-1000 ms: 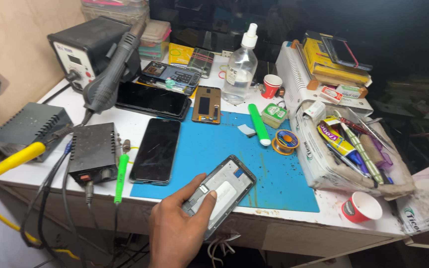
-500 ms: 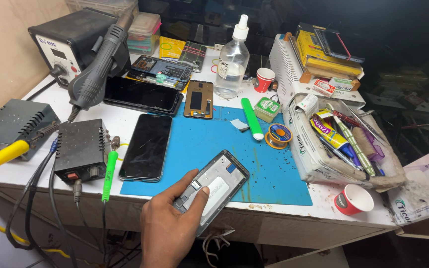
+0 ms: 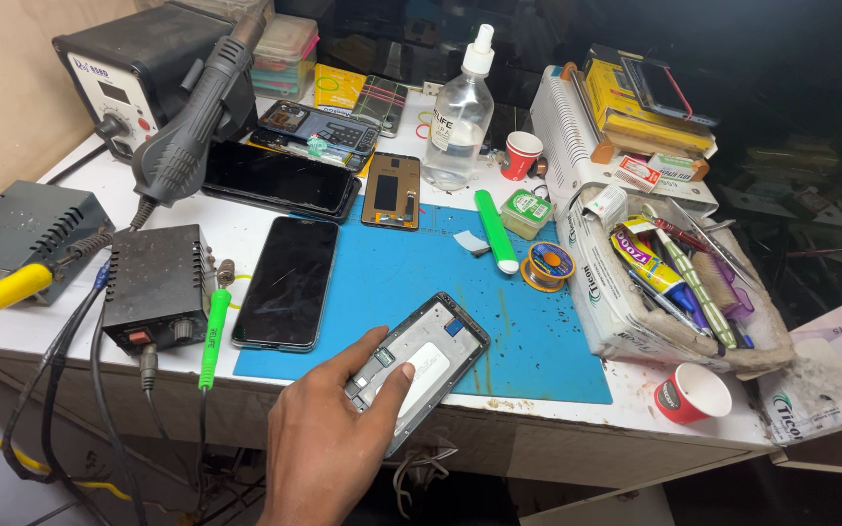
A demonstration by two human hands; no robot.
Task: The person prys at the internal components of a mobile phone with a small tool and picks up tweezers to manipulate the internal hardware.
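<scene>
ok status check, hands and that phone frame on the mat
One hand in view, side unclear, gripping phone frame at near edge of blue mat. Other hand out of view. Black phone lies just left, apart.

Bench lit bright and even from above; background behind it falls to near black. Soft short shadows under objects. Mild glare on dark phone screen (image 3: 287,281) and spray bottle (image 3: 457,119). Focus sharp throughout, slight wide-angle stretch at edges
</scene>
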